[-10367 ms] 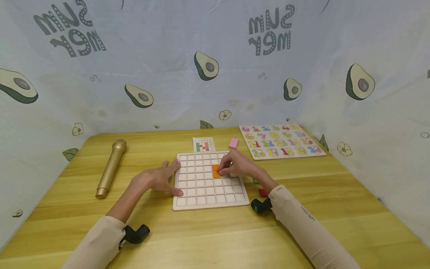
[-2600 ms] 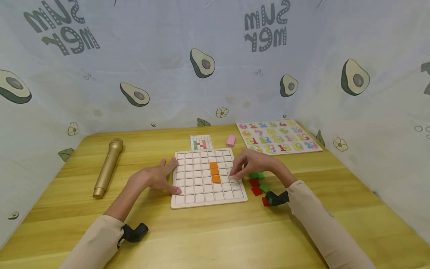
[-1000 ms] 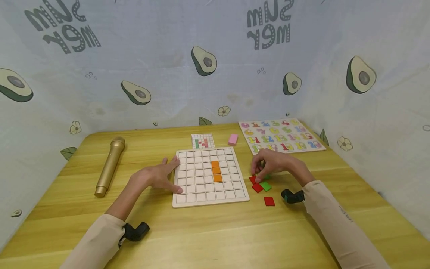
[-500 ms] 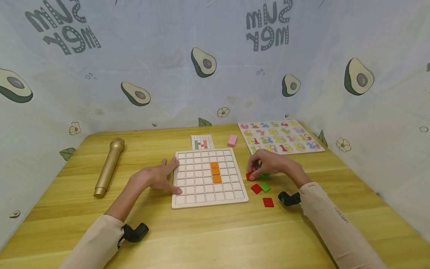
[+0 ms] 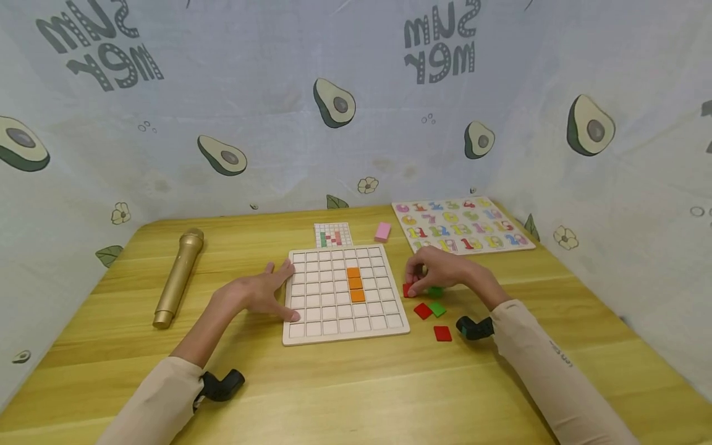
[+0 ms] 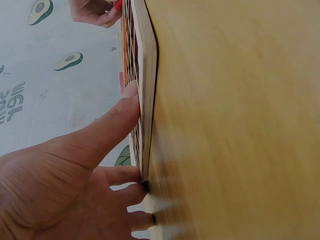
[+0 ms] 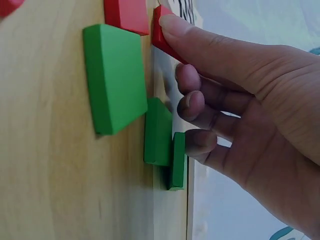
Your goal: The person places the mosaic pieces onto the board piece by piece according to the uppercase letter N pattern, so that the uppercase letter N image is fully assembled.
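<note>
A pale wooden grid board (image 5: 330,312) lies at mid-table, with a column of 3 orange square tiles (image 5: 356,283) set in it. My left hand (image 5: 256,293) rests at its left edge with thumb and fingers spread; the left wrist view shows the thumb (image 6: 107,131) touching the rim. Just off the board's right edge, my right hand (image 5: 442,270) pinches a red square tile (image 7: 162,37). Beneath and beside that hand lie more loose tiles: a red tile (image 5: 423,311), another red tile (image 5: 442,334), a green tile (image 5: 437,309) and other green tiles (image 7: 159,132) partly hidden by the hand.
A card with a coloured grid pattern (image 5: 333,235) lies behind the board, and a pink block (image 5: 382,232) is beside it. A number puzzle board (image 5: 461,225) sits at the back right. On the left lies a gold microphone (image 5: 179,278). A printed cloth (image 5: 278,123) hangs behind.
Since the oldest frame, a third orange tile has come into the column. My right hand went from the board to the loose tiles, took a red one and moved slightly left. My left hand stayed.
</note>
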The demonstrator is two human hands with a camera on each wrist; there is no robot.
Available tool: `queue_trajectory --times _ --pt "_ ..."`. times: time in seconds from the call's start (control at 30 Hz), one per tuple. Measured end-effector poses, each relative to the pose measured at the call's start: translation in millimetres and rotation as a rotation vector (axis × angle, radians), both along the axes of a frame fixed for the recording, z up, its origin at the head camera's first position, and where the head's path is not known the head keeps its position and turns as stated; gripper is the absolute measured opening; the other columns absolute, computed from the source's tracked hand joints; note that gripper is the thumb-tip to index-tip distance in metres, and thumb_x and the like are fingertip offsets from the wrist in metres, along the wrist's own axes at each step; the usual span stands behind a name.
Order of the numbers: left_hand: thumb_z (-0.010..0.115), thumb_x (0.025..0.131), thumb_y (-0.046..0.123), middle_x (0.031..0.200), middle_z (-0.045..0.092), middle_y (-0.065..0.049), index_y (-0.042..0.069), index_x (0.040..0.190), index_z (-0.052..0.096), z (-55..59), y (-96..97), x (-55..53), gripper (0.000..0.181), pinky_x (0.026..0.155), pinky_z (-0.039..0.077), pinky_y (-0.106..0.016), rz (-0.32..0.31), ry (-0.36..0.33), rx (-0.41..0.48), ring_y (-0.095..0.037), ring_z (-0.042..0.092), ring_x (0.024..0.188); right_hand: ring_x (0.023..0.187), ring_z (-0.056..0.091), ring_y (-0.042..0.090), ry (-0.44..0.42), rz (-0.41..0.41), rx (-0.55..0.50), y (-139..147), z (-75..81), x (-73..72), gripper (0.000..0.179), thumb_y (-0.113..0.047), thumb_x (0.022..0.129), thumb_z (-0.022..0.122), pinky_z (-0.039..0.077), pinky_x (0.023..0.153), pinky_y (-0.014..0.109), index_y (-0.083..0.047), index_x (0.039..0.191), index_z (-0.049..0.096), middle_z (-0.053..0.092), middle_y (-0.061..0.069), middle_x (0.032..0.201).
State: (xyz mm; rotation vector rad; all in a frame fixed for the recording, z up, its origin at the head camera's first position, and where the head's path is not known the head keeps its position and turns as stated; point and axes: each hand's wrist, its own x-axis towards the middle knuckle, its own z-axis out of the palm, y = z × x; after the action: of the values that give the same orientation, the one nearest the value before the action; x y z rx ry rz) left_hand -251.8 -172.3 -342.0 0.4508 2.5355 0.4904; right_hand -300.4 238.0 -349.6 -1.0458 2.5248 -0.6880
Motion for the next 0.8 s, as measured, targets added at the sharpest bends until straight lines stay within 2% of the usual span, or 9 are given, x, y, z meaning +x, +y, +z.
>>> queue_trajectory --times 0.17,0.33,0.53,0.8 --pt "0.084 0.092 0.053 0.18 -0.001 -0.023 0.011 0.175 0.008 -1.5 0.1 -0.3 0.12 0.122 0.024 -0.074 0.005 0.001 0.0 -0.045 0.005 0.165 0.072 0.063 0.012 -0.006 -0.004 -0.04 0.8 1.5 -0.2 0.01 -0.012 0.094 0.085 0.055 0.07 0.027 -0.009 0.088 0.078 0.072 -0.004 0.08" --pt "0.085 0.092 0.052 0.18 -0.001 -0.021 0.011 0.175 0.008 -1.4 0.5 -0.3 0.12 0.122 0.023 -0.074 0.006 0.003 -0.002 -0.044 0.004 0.166 0.071 0.066 0.014 -0.023 -0.056 -0.081 -0.9 1.6 0.9 0.007 -0.012 0.096 0.083 0.056 0.069 0.027 -0.008 0.09 0.082 0.075 -0.003 0.08" --pt "0.085 0.092 0.052 0.18 -0.001 -0.02 0.01 0.175 0.008 -1.0 1.3 -0.2 0.12 0.123 0.021 -0.074 0.005 0.007 -0.007 -0.043 0.003 0.166 0.075 0.074 0.017 -0.027 -0.102 -0.176 -7.9 0.2 3.8 0.006 -0.007 0.095 0.083 0.06 0.073 0.028 -0.004 0.091 0.086 0.081 0.004 0.085" --pt "0.085 0.092 0.052 0.18 -0.001 -0.022 0.011 0.175 0.008 -1.0 0.7 0.3 0.12 0.123 0.023 -0.073 0.012 0.003 -0.005 -0.043 0.005 0.166 0.069 0.067 0.018 -0.038 -0.083 -0.215 -25.4 -0.6 9.7 0.008 -0.006 0.096 0.082 0.053 0.066 0.023 0.0 0.093 0.086 0.081 0.008 0.085"
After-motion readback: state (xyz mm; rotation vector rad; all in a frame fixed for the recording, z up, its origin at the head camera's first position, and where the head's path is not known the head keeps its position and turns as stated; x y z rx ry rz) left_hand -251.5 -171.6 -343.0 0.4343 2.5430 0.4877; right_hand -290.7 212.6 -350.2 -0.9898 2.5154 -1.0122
